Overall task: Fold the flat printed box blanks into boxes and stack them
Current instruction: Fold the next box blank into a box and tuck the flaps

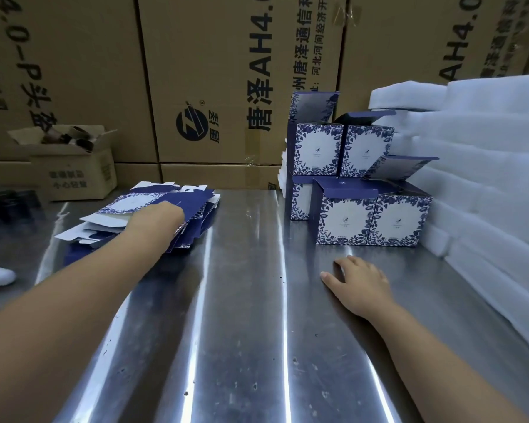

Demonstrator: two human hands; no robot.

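Well left of the stacked folded boxes [342,219], the left hand [158,216] lies on the pile of flat blanks [135,202], fingers hidden, grip unclear, while the right hand [359,280] rests flat, fingers straight, just before those boxes.

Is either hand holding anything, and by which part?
The right hand rests flat on the table, holding nothing. The left hand touches the blank pile; grip hidden.
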